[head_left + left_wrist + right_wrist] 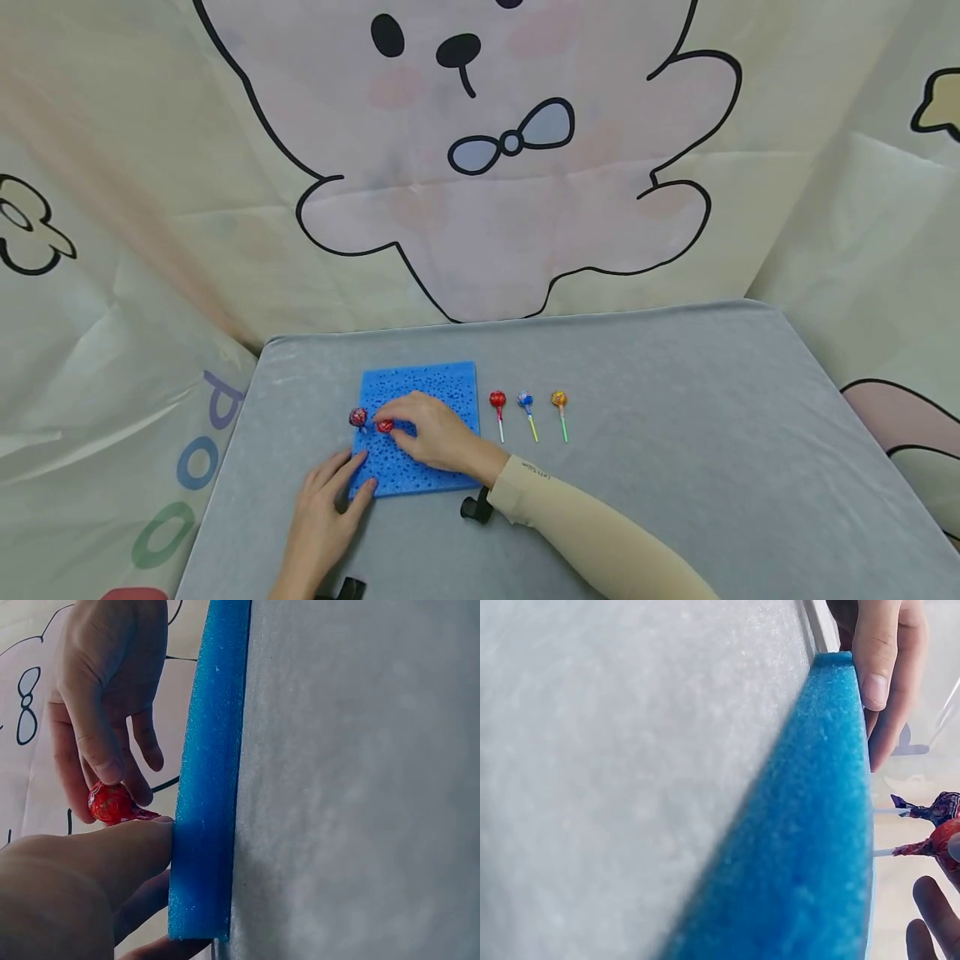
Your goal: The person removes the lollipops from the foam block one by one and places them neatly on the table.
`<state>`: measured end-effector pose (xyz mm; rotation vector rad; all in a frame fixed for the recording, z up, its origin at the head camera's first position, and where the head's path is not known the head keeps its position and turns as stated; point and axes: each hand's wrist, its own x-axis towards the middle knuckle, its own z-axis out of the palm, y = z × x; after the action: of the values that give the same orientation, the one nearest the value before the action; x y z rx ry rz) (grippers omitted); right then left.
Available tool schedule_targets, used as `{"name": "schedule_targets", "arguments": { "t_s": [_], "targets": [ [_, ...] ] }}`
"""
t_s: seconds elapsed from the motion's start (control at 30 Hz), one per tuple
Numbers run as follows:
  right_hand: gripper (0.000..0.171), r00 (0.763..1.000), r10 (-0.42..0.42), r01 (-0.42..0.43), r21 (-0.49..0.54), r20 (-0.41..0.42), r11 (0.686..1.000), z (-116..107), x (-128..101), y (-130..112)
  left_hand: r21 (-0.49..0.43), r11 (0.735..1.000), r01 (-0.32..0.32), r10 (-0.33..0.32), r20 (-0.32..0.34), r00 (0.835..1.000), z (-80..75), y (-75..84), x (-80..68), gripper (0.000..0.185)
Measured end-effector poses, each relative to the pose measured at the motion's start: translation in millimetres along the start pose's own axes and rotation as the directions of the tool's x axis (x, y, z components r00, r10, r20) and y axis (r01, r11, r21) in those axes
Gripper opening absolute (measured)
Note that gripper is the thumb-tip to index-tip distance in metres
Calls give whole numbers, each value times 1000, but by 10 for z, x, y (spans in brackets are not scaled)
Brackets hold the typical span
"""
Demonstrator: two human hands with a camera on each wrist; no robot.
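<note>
Left hand (324, 510) steadies blue foam (442, 383); right hand (435, 433) pinches red lollipop (386, 426).

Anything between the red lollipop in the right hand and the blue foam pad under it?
Nothing visible. The right hand pinches the red lollipop just above the blue foam pad, stick towards it. The other lollipop stands beside it; the left hand steadies the pad's near corner.

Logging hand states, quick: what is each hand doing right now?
Left hand: open, fingers pressing the blue foam pad at its corner.
Right hand: pinching a red lollipop over the pad.
</note>
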<state>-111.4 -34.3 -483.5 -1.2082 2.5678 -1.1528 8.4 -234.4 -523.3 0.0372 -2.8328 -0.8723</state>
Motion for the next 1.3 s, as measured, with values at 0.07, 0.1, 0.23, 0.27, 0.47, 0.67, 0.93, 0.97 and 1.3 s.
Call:
{"name": "schedule_targets", "arguments": {
  "t_s": [0.07, 0.1, 0.23, 0.27, 0.47, 0.67, 0.93, 0.97, 1.3],
  "targets": [
    [26, 1000, 0, 0, 12, -8, 1000, 10, -3, 10, 2, 1000, -3, 3, -2, 1000, 3, -1, 1, 47],
    [26, 1000, 1, -1, 18, -13, 1000, 15, -6, 15, 4, 1000, -5, 5, -2, 1000, 6, -1, 2, 47],
    [25, 999, -2, 3, 34, -38, 999, 30, -18, 25, 9, 1000, -8, 8, 5, 1000, 11, 3, 8, 47],
    [25, 999, -4, 5, 39, -44, 999, 31, -21, 27, 10, 1000, -8, 8, 7, 1000, 13, 5, 10, 46],
    [24, 997, -26, 30, 45, -77, 999, 31, -20, 34, 7, 1000, -11, 11, 0, 1000, 31, 1, 10, 47],
    [24, 994, -33, 40, 70, -108, 997, -5, -8, 4, 6, 1000, -5, 5, -1, 1000, 33, -2, 8, 47],
    [27, 988, 10, 19, 184, -157, 983, -136, -42, -31, 10, 1000, 16, -16, 21, 1000, 25, -14, -2, 47],
    [27, 986, 17, 17, 197, -168, 980, -161, -51, -30, 10, 1000, 18, -18, 21, 1000, 27, -18, -3, 47],
    [26, 959, 97, -13, 300, -265, 954, -448, -227, 109, 12, 1000, 24, -24, 17, 1000, 28, -29, -2, 47]
  ]
}}
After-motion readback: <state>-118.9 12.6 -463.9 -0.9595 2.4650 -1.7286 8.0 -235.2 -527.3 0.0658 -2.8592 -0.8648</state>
